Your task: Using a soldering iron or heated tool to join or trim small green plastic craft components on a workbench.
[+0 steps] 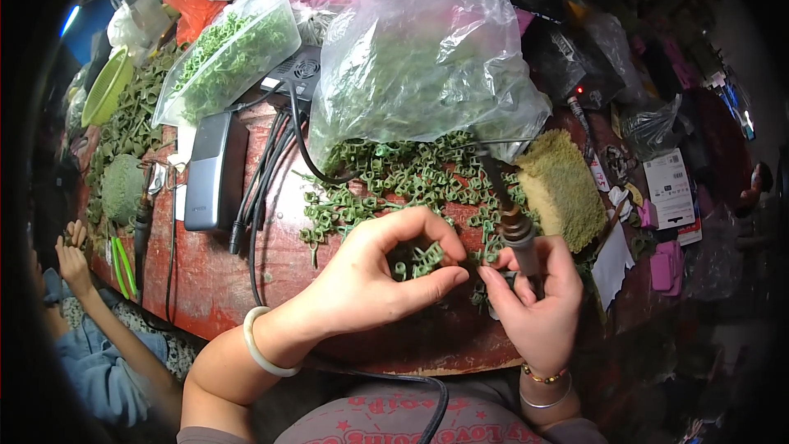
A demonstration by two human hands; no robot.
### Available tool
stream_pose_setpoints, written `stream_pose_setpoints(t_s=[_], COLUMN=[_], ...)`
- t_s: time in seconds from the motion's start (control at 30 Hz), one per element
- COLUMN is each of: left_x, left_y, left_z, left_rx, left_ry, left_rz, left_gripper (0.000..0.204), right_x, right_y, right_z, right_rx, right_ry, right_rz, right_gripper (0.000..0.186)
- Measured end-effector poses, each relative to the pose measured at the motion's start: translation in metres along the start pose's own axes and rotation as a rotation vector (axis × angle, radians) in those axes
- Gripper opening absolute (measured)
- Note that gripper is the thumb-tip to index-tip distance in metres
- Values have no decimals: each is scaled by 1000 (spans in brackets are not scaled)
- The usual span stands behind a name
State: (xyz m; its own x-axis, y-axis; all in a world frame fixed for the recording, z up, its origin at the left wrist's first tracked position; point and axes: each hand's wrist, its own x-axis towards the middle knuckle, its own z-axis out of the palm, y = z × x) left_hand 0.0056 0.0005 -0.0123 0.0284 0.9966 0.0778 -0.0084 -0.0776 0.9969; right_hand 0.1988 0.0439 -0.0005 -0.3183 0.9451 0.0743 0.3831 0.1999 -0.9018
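My left hand (403,271) is curled with thumb and forefinger holding a small green plastic piece (421,260), a loop-shaped part. Just right of it, my right hand (538,304) grips a soldering-iron-like tool (518,226) with a grey handle; its dark upper length points up toward the bag. My right thumb and forefinger meet near more green bits, partly hidden. A loose pile of similar green parts (394,173) lies on the worn red table (214,288), below a large clear bag of green items (419,58). A tan sponge-like pad (559,189) lies beside the tool.
A power bank (212,171) and black cables (259,181) lie at left, with a bag of light-green parts (222,58) and a green basket (107,87) behind. Another person's hands (74,259) are at the far left edge. Pink boxes (666,267) and papers lie at right.
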Motion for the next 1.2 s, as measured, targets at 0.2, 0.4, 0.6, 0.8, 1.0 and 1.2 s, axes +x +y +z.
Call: stream_pose_setpoints(t_s=[0.2, 0.4, 0.6, 0.8, 1.0, 1.2], left_x=[-1, 0, 0, -2, -3, -1], left_y=[-6, -6, -7, 11, 10, 0], left_z=[1, 1, 3, -5, -2, 1], left_rx=[-149, -37, -44, -431, -607, -495], left_ry=[-66, -37, 44, 16, 23, 92], left_rz=[-10, 85, 85, -339, -356, -250], left_gripper=[29, 23, 20, 21, 22, 20], right_x=[-6, -3, -6, -15, -13, -29], right_y=[-2, -4, -4, 26, 33, 33], right_z=[-1, -1, -12, -64, -92, -63], right_rx=[216, 278, 109, -345, -892, -587], right_ry=[-53, -83, 89, 274, 403, 315], right_rz=[-55, -25, -52, -144, -179, -349], right_gripper=[27, 25, 21, 20, 17, 37])
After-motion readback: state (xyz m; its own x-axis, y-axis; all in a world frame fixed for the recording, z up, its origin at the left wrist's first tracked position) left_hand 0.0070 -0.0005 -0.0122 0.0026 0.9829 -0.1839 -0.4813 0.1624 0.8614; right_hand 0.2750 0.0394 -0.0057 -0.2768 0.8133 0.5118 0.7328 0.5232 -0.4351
